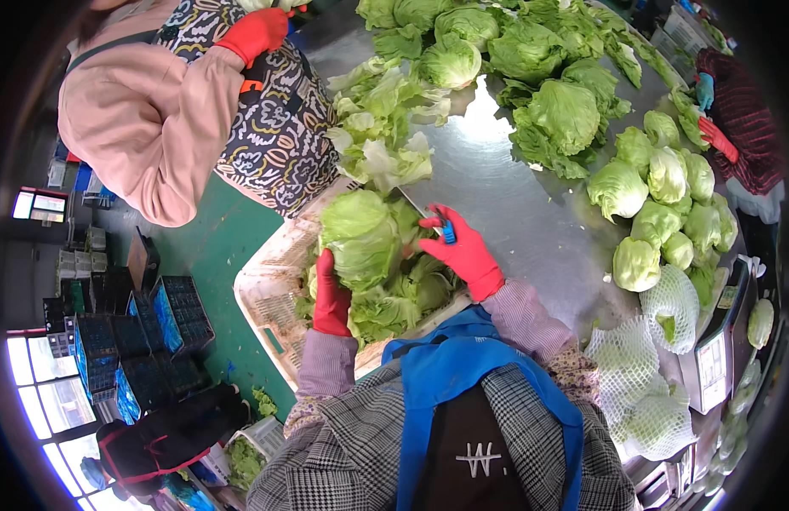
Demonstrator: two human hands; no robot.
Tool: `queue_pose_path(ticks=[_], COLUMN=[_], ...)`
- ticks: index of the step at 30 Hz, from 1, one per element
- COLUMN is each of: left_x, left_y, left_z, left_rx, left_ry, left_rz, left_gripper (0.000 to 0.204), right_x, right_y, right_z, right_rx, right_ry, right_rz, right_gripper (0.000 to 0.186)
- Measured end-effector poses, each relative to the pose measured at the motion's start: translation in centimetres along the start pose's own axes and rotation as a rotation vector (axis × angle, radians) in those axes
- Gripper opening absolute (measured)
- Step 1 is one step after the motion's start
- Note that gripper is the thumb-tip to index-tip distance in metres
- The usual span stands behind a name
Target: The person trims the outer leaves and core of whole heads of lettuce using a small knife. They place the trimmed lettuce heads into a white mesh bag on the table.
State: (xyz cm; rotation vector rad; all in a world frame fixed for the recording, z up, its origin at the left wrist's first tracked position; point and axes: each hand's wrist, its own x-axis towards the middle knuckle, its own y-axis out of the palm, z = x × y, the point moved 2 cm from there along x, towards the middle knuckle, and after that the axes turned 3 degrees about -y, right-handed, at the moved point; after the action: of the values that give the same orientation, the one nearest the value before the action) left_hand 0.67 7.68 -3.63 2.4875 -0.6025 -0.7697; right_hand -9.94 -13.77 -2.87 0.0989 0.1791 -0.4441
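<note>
Daylight is let in through windows (58, 390) set in a dim wall (27, 268) at left; dark crates (183, 319) are stacked on the green floor (220, 238), and light is reflected by the metal table (531, 230).

We've got open steel tbl (539, 243) btwn R hand (465, 254) & trimmed heads (658, 226); untrimmed lettuce pile (560, 115) blocks far side, foam nets (624, 366) near R.

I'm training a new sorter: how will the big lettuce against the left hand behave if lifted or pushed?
The big lettuce would probably roll if nudged, given its rounded shape. Its outer leaves look thin and ruffled, so they may bend or tear under firm pressure.
</note>
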Motion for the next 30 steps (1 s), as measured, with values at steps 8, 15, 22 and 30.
queue_pose_path(ticks=[8, 15, 22, 30], left_x=[-0.3, -0.1, 0.1, 0.8], left_y=[1.6, 2.6, 2.4, 5.5], left_z=[4.5, 4.2, 4.3, 2.6], left_rx=[-0.227, -0.154, -0.059, 0.257], left_ry=[-0.283, -0.281, -0.384, -0.216], left_rz=[0.18, 0.156, 0.212, 0.477], left_gripper=[0.076, 0.073, 0.073, 0.091], right_x=[-2.4, -0.3, -2.4, 1.9], right_y=[-1.2, -7.7, -1.6, -9.3], right_z=[4.3, 1.2, 6.2, -3.8], right_rx=[-0.38, -0.277, -0.339, -0.312], right_ry=[-0.357, 0.0, -0.501, -0.003], right_rz=[-0.068, -0.203, -0.112, -0.338], right_gripper=[0.065, 0.064, 0.069, 0.063])
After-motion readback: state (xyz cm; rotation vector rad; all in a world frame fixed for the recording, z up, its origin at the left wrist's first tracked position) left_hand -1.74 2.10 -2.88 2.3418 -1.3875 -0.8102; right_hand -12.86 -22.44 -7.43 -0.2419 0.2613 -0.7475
